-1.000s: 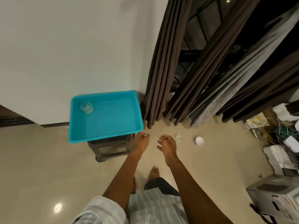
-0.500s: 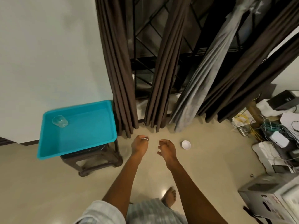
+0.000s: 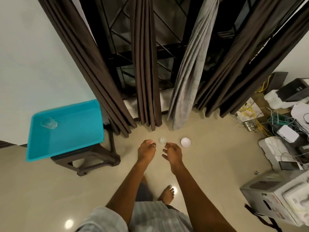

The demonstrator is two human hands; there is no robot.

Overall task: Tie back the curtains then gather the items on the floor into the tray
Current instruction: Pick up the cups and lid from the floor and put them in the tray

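Observation:
A turquoise tray (image 3: 93, 119) sits on a dark stool (image 3: 93, 158) at the left, with a clear glass (image 3: 48, 122) lying in its far left corner. On the floor ahead stand a small clear glass (image 3: 162, 140) and a white bowl (image 3: 185, 142). My left hand (image 3: 147, 150) and my right hand (image 3: 173, 152) hover empty above the floor with fingers loosely curled, just short of the small glass. Brown curtains (image 3: 145, 64) and a grey one (image 3: 189, 81) hang bunched in front of the dark window.
Cables, white boxes and devices (image 3: 284, 131) crowd the right side. A grey and white machine (image 3: 277, 196) stands at the lower right. My bare feet (image 3: 168, 193) are on the beige floor below my hands.
The view swung right and up; the tray slid left in the frame. The small glass, hidden behind my right hand half a second ago, now shows between my hands. Both hands stay empty.

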